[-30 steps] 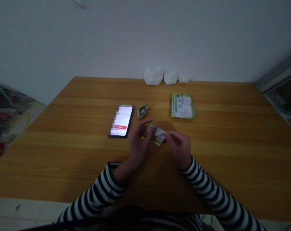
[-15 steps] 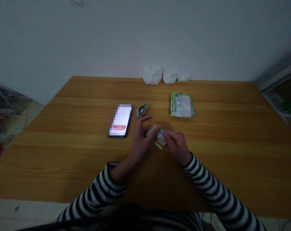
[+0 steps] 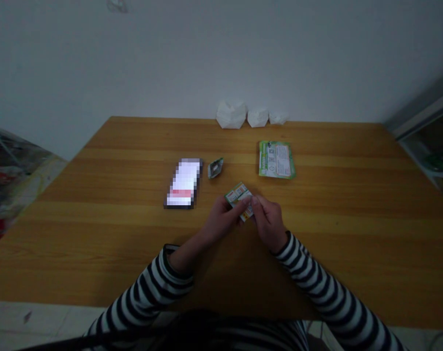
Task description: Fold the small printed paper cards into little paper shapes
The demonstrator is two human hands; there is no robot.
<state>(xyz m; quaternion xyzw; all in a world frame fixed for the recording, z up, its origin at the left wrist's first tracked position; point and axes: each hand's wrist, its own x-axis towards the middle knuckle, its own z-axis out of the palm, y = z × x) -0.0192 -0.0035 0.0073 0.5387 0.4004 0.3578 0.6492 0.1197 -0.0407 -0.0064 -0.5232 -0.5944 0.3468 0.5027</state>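
Observation:
Between my two hands is a small printed packet [image 3: 238, 193], white and green with some orange, tilted above the table. My left hand [image 3: 223, 217] grips its near left side, thumb lying across the printed face. At the packet's right corner, my right hand [image 3: 268, 217] pinches the edge between thumb and fingers. Just beyond my left hand lies a small folded foil piece [image 3: 215, 168] with a silvery inside and green edge. A larger green and white printed pouch [image 3: 277, 160] rests flat beyond my right hand.
A phone [image 3: 184, 183] with a lit, pixelated screen lies left of the foil piece. Three white crumpled paper pieces [image 3: 231, 115] stand along the wall at the back edge of the wooden table [image 3: 97, 209]. A shelf [image 3: 439, 161] is at the right.
My left fingers, stretched out before, have closed under the packet. The left thumb has slid right toward my right hand, and more of the packet's far left part shows.

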